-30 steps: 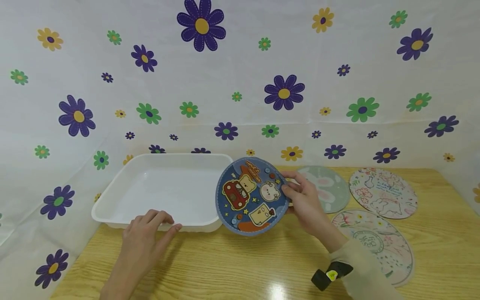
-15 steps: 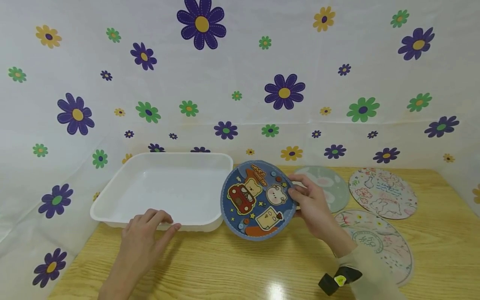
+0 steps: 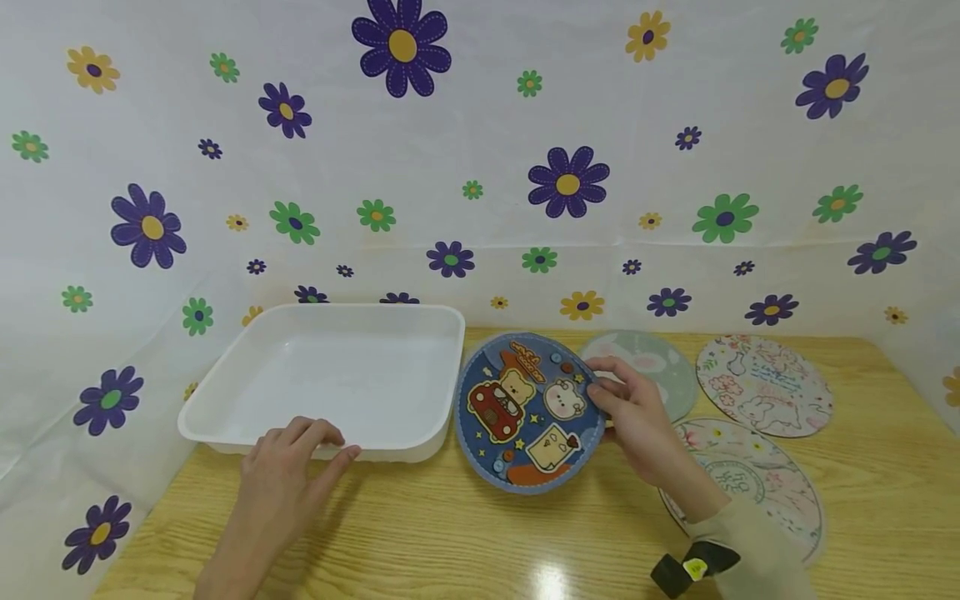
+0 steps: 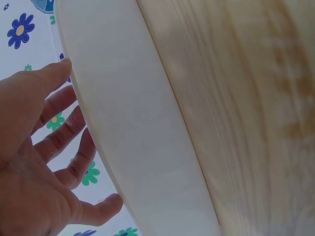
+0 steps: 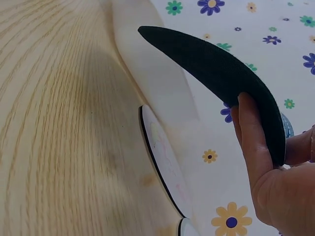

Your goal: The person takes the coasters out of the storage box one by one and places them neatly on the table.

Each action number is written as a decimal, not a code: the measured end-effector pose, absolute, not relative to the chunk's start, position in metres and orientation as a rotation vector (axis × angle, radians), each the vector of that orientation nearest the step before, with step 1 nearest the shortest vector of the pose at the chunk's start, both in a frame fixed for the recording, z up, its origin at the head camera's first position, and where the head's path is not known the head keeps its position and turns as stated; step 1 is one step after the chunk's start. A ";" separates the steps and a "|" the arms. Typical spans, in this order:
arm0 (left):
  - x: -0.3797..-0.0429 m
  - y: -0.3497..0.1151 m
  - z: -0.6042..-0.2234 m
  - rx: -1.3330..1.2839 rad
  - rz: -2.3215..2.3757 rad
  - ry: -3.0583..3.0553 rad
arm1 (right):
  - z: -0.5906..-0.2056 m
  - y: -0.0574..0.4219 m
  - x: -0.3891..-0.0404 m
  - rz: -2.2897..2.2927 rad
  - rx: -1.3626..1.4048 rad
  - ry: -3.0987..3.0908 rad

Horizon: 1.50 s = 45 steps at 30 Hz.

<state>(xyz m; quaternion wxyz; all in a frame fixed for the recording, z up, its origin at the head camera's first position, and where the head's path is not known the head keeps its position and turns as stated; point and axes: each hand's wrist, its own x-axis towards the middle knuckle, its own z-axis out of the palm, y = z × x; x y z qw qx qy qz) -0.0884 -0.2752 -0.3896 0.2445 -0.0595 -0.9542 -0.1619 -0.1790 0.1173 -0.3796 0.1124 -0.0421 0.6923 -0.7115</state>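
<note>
My right hand (image 3: 637, 412) pinches the right edge of a round blue mouse pad (image 3: 480, 454) printed with a red car, a bear and a cat. It is held tilted, picture side toward the head camera, beside the white plastic tub (image 3: 448, 400). In the right wrist view its black underside (image 5: 197, 56) shows, curving slightly, with fingers (image 5: 250, 128) flat against it. My left hand (image 3: 288, 471) rests on the tub's front rim, holding nothing. In the left wrist view the spread fingers and thumb (image 4: 56, 73) touch along the tub's rim.
Three more round pads lie on the wooden table (image 3: 480, 550) at right: a green-grey one (image 3: 678, 367), a bunny-print one (image 3: 765, 387) and a floral one (image 3: 795, 500) partly under my right forearm. A flower-printed white cloth (image 3: 480, 125) hangs behind.
My right hand has drawn the blue mouse pad to the right and slightly nearer, off the tub's right corner. The left hand stays on the rim.
</note>
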 end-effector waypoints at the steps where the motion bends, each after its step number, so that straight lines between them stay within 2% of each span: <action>1: -0.088 -0.275 -0.389 -0.162 -0.444 -2.606 | -0.380 0.118 -0.179 -2.084 -0.120 2.037; 45: -0.089 -0.277 -0.389 -0.171 -0.428 -2.609 | -0.391 0.141 -0.167 -1.897 -0.207 2.076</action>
